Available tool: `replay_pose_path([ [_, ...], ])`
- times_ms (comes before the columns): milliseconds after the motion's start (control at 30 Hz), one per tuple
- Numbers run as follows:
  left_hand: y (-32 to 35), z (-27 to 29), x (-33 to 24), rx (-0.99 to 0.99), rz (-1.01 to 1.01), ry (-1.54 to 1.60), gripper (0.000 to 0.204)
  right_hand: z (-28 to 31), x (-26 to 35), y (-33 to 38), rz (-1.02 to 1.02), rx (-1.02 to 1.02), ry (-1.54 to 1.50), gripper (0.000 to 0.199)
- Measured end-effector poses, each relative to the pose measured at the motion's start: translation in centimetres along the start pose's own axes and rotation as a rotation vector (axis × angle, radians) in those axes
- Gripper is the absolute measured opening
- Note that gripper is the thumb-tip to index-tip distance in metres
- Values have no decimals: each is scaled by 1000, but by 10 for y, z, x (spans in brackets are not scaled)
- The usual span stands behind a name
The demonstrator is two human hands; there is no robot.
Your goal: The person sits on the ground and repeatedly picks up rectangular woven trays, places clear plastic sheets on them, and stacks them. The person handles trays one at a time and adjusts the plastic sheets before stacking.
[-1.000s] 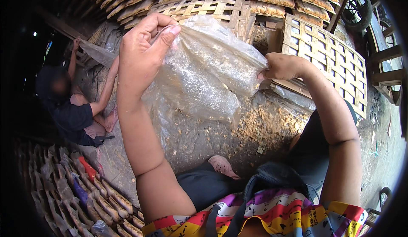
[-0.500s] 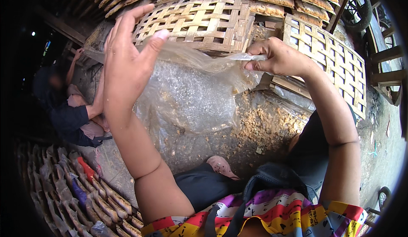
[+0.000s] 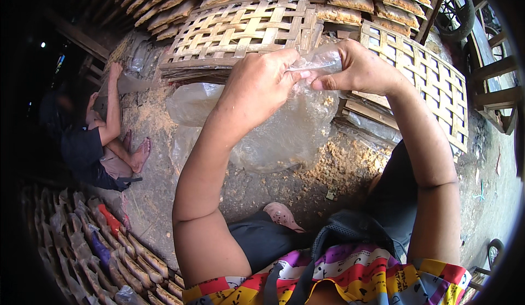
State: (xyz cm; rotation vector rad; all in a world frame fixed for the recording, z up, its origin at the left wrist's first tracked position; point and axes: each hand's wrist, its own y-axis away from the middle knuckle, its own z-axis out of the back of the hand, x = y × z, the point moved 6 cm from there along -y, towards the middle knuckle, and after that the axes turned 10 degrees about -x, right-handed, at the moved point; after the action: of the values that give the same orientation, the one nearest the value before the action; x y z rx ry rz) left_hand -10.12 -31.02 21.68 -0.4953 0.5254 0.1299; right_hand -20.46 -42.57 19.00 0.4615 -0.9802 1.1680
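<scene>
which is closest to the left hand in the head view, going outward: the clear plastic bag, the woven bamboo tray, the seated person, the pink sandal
1. clear plastic bag: in the grip of the left hand.
2. woven bamboo tray: just beyond it, leaning upper centre.
3. pink sandal: below, near the person's own lap.
4. seated person: far left, on the ground.
</scene>
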Motion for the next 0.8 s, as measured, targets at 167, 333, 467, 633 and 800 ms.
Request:
replay_pose_path([
  [167, -2, 6, 7, -15, 86, 11, 18, 1, -13, 2, 3, 141, 35, 40],
  [333, -1, 5, 7, -71, 40, 69, 18, -18, -9, 0, -94, -29, 13, 50],
  [467, 0, 18, 9, -155, 88, 102, 18, -21, -16, 4, -112, 237, 262, 44],
  [633, 1, 24, 9, -132, 35, 144, 18, -17, -12, 0, -181, 78, 155, 41],
  [800, -2, 40, 6, -283, 31, 93, 16, -38, -27, 0, -17, 301, 175, 35],
])
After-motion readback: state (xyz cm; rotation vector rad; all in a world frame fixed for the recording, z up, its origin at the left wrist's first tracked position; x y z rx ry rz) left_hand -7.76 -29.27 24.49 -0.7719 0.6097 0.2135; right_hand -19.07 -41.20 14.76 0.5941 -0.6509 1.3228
